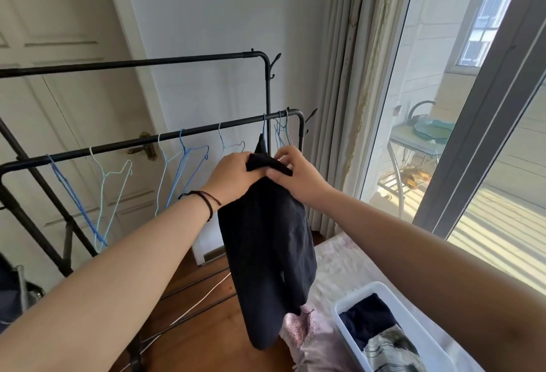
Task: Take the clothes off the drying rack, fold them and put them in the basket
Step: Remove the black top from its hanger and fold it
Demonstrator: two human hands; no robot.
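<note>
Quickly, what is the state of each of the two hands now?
Left hand: grips the top of the black cloth garment.
Right hand: pinches the same garment.

The white plastic basket (413,327) at five o'clock is cut off by the bottom edge. The left hand's fingers (251,162) vanish under the black cloth garment (266,238), which probably hides a hanger.

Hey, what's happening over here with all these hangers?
A person is taking laundry down. Both hands, the left hand and the right hand, grip the top of a black garment that hangs in front of the drying rack. The wire hangers on the rail look bare. A white basket on the bed at lower right already holds some folded clothes.
</note>
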